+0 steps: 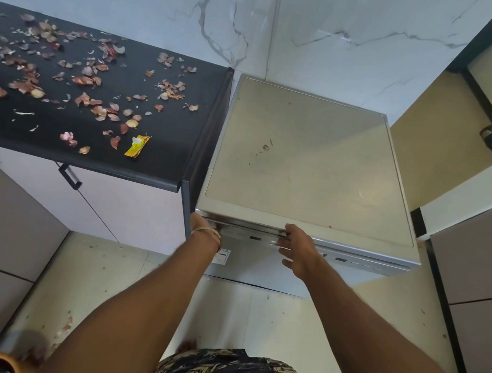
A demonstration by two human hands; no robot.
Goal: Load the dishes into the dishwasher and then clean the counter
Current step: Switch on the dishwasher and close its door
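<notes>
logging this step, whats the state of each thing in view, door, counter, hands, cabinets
dishwasher door: looks shut or nearly shut, both hands at its top edge
counter: dirty, strewn with onion peels and a yellow wrapper
dishwasher top: bare, a few small marks
left hand: on the door's left top corner, fingers hidden
right hand: fingers hooked at the door's top edge
cabinet doors: shut

My left hand [203, 224] and right hand [296, 248] both at the top front edge of the dishwasher [309, 163], fingers tucked at the door lip, door looks closed. Left of the dishwasher, the black counter [160, 163] is scattered with onion peels [87, 80] plus a yellow wrapper [136, 147]. Bangle [206, 230] on my left wrist.
</notes>
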